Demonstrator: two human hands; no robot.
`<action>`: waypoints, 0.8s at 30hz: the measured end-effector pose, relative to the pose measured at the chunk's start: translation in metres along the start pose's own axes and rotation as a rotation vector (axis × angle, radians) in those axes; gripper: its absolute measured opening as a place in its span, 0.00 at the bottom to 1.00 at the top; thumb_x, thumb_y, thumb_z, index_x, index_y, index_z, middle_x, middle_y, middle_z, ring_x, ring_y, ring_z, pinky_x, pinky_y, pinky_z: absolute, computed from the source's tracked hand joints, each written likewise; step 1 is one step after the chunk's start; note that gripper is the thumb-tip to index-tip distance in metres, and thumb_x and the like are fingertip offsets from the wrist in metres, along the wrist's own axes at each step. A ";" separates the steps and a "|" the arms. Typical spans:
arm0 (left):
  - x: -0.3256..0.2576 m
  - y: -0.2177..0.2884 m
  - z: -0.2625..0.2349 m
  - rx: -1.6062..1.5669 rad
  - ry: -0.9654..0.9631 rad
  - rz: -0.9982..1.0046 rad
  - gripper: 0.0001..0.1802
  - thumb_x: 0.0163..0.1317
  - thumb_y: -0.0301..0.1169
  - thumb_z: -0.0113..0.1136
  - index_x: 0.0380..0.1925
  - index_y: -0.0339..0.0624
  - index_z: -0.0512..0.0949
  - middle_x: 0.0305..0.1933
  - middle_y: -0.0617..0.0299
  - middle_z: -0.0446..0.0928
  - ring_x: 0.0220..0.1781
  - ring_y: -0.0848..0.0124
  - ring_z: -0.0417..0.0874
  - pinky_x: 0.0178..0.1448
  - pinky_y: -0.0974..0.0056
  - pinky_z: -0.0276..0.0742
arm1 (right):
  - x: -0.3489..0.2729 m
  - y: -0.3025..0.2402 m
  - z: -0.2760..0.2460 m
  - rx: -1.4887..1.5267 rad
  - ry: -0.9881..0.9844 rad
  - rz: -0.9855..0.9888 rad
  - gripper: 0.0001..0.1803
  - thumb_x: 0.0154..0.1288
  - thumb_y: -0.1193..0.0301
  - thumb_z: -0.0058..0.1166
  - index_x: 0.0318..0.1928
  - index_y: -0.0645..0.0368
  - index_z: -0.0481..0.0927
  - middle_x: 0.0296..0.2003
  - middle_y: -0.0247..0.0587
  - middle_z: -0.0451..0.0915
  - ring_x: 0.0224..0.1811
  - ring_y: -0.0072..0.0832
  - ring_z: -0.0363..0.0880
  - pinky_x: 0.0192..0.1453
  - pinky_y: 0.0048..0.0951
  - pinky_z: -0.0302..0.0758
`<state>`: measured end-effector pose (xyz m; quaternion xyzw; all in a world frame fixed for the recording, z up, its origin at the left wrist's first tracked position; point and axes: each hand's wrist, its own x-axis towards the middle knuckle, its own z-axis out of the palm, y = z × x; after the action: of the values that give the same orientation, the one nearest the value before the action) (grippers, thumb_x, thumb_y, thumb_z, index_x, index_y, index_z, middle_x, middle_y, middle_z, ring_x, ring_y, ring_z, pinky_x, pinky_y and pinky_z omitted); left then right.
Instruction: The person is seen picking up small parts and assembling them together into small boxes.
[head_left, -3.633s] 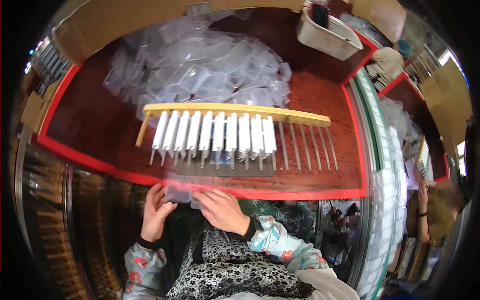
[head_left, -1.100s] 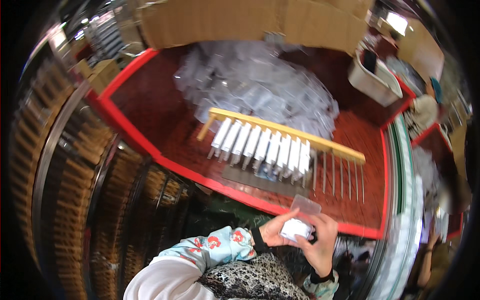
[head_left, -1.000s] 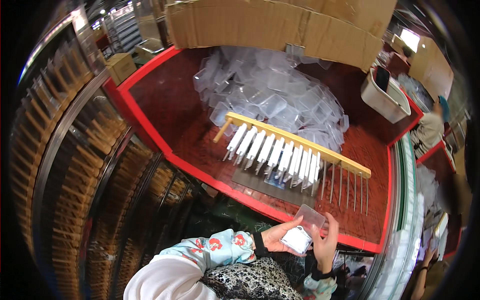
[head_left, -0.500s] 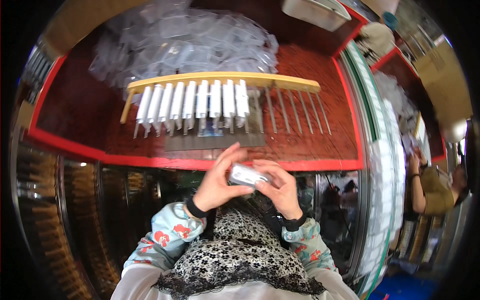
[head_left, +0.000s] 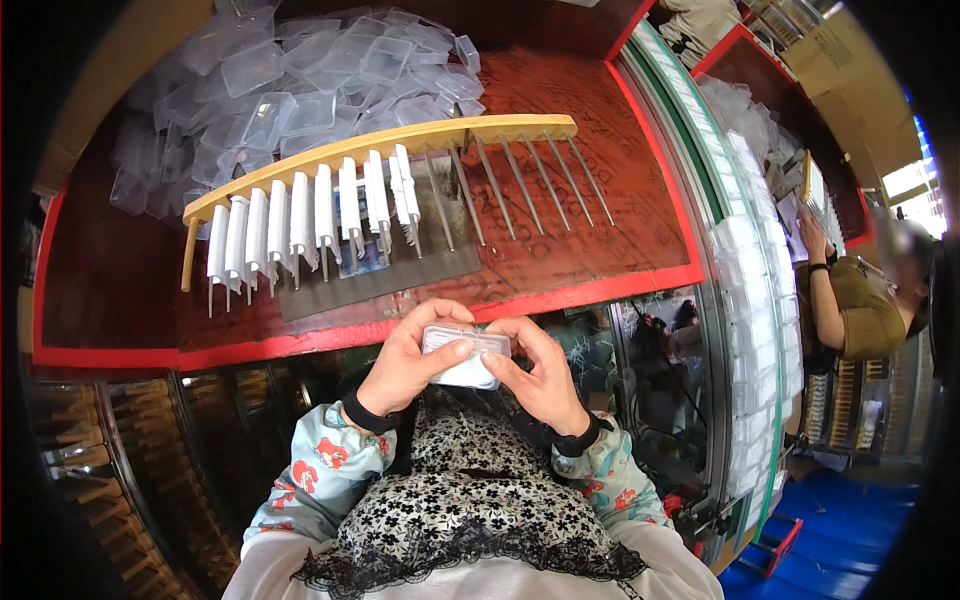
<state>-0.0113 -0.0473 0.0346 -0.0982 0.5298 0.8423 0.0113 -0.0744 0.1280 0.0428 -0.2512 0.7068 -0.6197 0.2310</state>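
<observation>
Just in front of my body I hold a small clear plastic box (head_left: 465,374) with something white in it. My left hand (head_left: 412,352) is closed on its left side, thumb pressed across the top. Closed on the right side is my right hand (head_left: 542,376), its thumb on the near right part. Beyond them, on the red table, a wooden rack (head_left: 400,134) has a row of metal rods. Folded white pieces (head_left: 300,215) hang on the left rods, while those on the right are bare. Under the rack lies a dark flat sheet (head_left: 440,262).
A heap of clear plastic boxes (head_left: 300,110) lies behind the rack. The table's red edge (head_left: 400,330) runs just beyond my hands. To the right is a line of filled clear boxes (head_left: 745,330) beside a green-edged strip. Another person (head_left: 860,310) works farther right.
The box has turned from tilted to flatter. My left fingers, raised and apart before, now close around it with the thumb on top. The view has swung, moving the rack leftward.
</observation>
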 end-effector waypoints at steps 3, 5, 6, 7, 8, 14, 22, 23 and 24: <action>0.007 0.002 0.006 -0.027 -0.002 -0.048 0.15 0.54 0.25 0.66 0.41 0.41 0.73 0.39 0.68 0.75 0.41 0.81 0.75 0.44 0.73 0.72 | 0.000 -0.008 -0.002 -0.246 0.147 -0.151 0.19 0.56 0.71 0.62 0.47 0.64 0.72 0.41 0.45 0.74 0.38 0.35 0.77 0.41 0.33 0.74; 0.008 0.002 0.011 0.065 0.004 0.003 0.15 0.54 0.24 0.65 0.41 0.41 0.73 0.39 0.68 0.75 0.40 0.82 0.74 0.43 0.74 0.71 | -0.002 -0.010 -0.008 -0.632 0.143 -0.417 0.23 0.48 0.74 0.66 0.46 0.62 0.72 0.43 0.46 0.72 0.40 0.43 0.75 0.41 0.37 0.74; 0.009 0.001 0.014 0.063 -0.006 -0.003 0.15 0.54 0.24 0.65 0.41 0.41 0.73 0.39 0.68 0.75 0.40 0.82 0.74 0.43 0.74 0.71 | -0.003 -0.010 -0.010 -0.676 0.148 -0.424 0.25 0.44 0.75 0.67 0.46 0.61 0.72 0.44 0.46 0.70 0.42 0.46 0.74 0.43 0.40 0.74; 0.009 0.000 0.016 0.114 -0.007 0.046 0.15 0.54 0.24 0.64 0.41 0.40 0.73 0.38 0.69 0.74 0.39 0.82 0.74 0.42 0.74 0.71 | -0.003 -0.011 -0.012 -0.677 0.155 -0.417 0.25 0.44 0.75 0.67 0.46 0.61 0.72 0.44 0.46 0.70 0.42 0.46 0.74 0.43 0.40 0.74; 0.009 -0.001 0.018 0.165 -0.007 0.096 0.14 0.54 0.23 0.63 0.41 0.40 0.73 0.38 0.69 0.74 0.39 0.82 0.74 0.42 0.75 0.71 | -0.002 -0.013 -0.013 -0.674 0.160 -0.416 0.25 0.44 0.75 0.67 0.46 0.61 0.72 0.44 0.46 0.70 0.43 0.45 0.73 0.43 0.40 0.73; 0.009 0.001 0.025 0.280 -0.109 -0.003 0.14 0.54 0.25 0.65 0.40 0.39 0.73 0.37 0.68 0.75 0.38 0.82 0.75 0.41 0.74 0.72 | -0.008 -0.011 -0.031 -0.421 0.077 -0.193 0.27 0.46 0.75 0.67 0.48 0.62 0.71 0.37 0.43 0.72 0.38 0.40 0.74 0.41 0.34 0.73; 0.022 -0.014 0.036 0.478 -0.196 0.047 0.13 0.57 0.31 0.65 0.39 0.37 0.74 0.37 0.64 0.78 0.38 0.79 0.77 0.39 0.71 0.74 | -0.028 -0.014 -0.058 -0.126 -0.005 0.066 0.14 0.63 0.69 0.56 0.46 0.64 0.74 0.37 0.36 0.71 0.33 0.20 0.70 0.35 0.22 0.68; 0.030 -0.024 0.034 0.348 -0.275 -0.061 0.14 0.59 0.32 0.63 0.41 0.37 0.73 0.40 0.62 0.78 0.40 0.77 0.78 0.40 0.69 0.76 | -0.035 -0.015 -0.061 -0.213 0.037 0.065 0.14 0.61 0.70 0.58 0.46 0.63 0.74 0.38 0.39 0.71 0.35 0.24 0.72 0.37 0.24 0.70; 0.034 -0.017 0.042 -0.006 -0.349 -0.326 0.21 0.64 0.42 0.56 0.49 0.38 0.69 0.48 0.56 0.75 0.46 0.68 0.79 0.45 0.62 0.80 | -0.044 -0.015 -0.065 -0.257 0.137 -0.028 0.15 0.60 0.70 0.59 0.46 0.63 0.74 0.39 0.41 0.71 0.36 0.28 0.73 0.39 0.26 0.71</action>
<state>-0.0486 -0.0048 0.0315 -0.0356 0.4943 0.8353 0.2381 -0.0812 0.2035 0.0660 -0.2456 0.7910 -0.5428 0.1394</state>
